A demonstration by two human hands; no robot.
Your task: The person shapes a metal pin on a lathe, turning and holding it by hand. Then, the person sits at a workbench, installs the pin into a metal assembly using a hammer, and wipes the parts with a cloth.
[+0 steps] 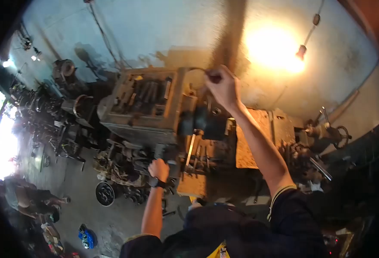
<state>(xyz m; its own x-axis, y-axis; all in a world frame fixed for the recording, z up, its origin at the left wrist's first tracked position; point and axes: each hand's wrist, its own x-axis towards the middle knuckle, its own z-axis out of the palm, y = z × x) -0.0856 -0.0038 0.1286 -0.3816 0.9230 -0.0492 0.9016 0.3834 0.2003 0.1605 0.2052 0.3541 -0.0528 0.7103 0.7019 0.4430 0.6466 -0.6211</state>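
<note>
My right hand (223, 86) is raised at the upper middle, in front of the wall, its fingers curled together beside a thin dark curved line; what they hold, if anything, is too small to name. Lower down, my left hand (158, 170), with a dark watch (156, 182) on the wrist, is closed at the front of the machine near a grey part (165, 151); its grip is hidden. Between and above the hands stands the machine's grey headstock (140, 130), with a tray of tools (144, 94) on top. To its right is a dark round part (204, 118).
Long tools (191, 148) lie below the round part. A pale board (246, 146) and a handwheel (342, 136) are to the right. A lit bulb (300, 52) hangs by the wall. Metal parts crowd the left, above a round container (105, 194). Another person (23, 195) is at far left.
</note>
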